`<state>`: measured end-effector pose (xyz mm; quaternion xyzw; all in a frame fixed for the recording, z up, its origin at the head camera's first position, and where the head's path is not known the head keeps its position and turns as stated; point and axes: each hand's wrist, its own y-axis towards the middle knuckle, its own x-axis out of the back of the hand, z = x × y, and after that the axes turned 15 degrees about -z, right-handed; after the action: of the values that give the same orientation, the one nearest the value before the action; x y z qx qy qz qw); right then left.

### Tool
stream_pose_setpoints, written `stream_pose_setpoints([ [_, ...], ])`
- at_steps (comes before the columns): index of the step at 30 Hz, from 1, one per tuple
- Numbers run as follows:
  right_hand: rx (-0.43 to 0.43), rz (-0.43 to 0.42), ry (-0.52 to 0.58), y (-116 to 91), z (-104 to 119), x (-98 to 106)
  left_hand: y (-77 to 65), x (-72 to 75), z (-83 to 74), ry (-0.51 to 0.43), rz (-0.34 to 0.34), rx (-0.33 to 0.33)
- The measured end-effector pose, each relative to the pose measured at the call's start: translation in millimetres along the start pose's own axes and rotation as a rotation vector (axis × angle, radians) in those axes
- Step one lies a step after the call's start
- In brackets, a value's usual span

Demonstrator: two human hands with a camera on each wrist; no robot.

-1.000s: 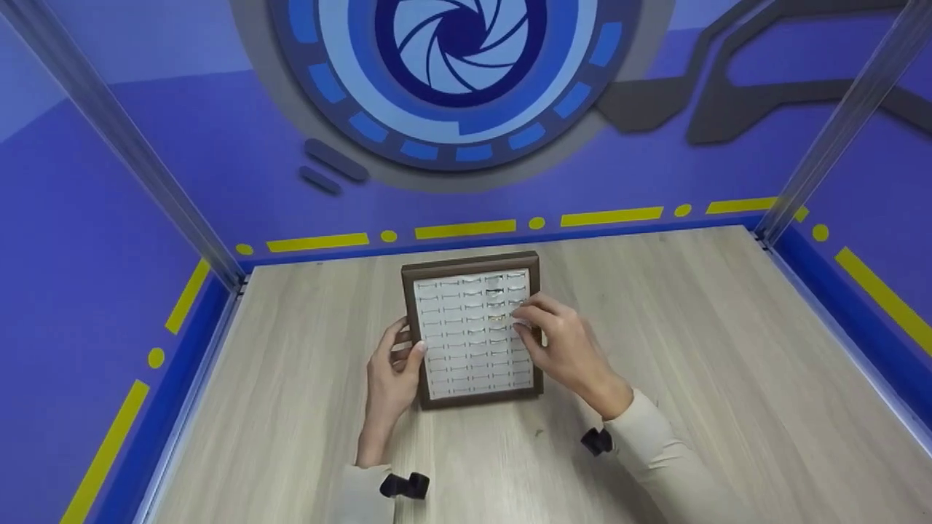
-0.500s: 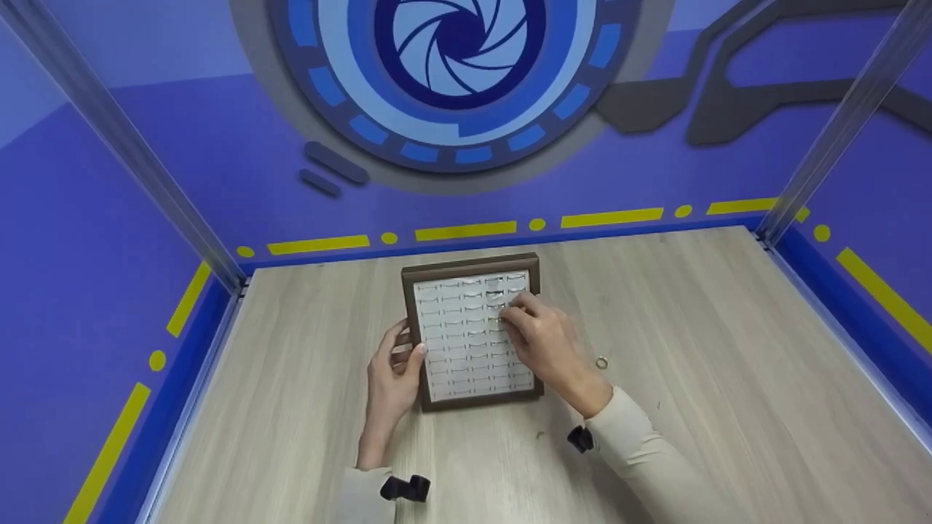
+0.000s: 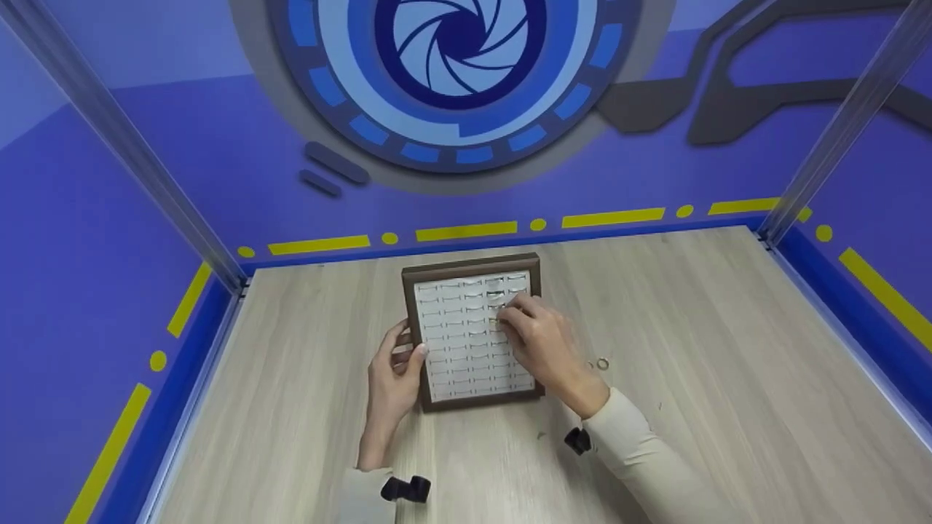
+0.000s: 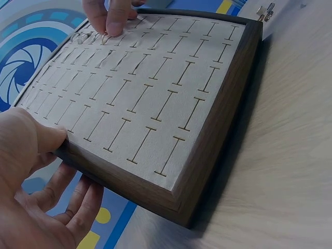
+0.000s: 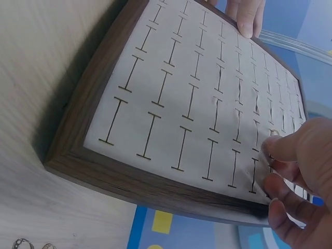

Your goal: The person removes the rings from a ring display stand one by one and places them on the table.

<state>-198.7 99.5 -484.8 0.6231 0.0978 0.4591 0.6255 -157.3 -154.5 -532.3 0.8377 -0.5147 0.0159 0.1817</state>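
Note:
A brown wooden ring display tray (image 3: 473, 267) with a pale slotted pad (image 4: 148, 83) stands propped at a tilt on the table. My left hand (image 3: 391, 382) grips its left edge, thumb on the front frame and fingers behind. My right hand (image 3: 550, 346) reaches over the right side, its fingertips pinching a gold ring (image 4: 105, 39) at a slot in the upper part of the pad. In the left wrist view, several silver rings (image 4: 80, 38) sit in the same row of slots beyond it. The fingers partly hide the gold ring in the right wrist view.
Loose rings (image 3: 603, 364) lie on the wooden table (image 3: 306, 407) to the right of the tray, by my right wrist. A blue printed panel (image 3: 218, 160) rises behind the table, with side panels and metal posts (image 3: 138, 153) at the corners.
My right hand has moved slightly left, from beside the gold ring onto it. The loose rings on the table have come into sight behind the wrist. My left hand and the tray stay nearly still.

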Motion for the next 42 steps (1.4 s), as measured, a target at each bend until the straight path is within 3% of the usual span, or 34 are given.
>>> stream_pose_setpoints([
  [22,0.097,0.045,-0.105,1.4,2.6,-0.7,-0.2,0.7,1.3,-0.019,0.005,-0.016],
  [31,0.030,0.152,-0.034,1.8,2.8,6.7,-0.6,0.8,1.4,-0.007,0.002,-0.003],
  [42,0.025,0.184,0.000,1.0,3.5,21.6,-0.5,0.4,0.9,0.000,0.006,0.000],
])
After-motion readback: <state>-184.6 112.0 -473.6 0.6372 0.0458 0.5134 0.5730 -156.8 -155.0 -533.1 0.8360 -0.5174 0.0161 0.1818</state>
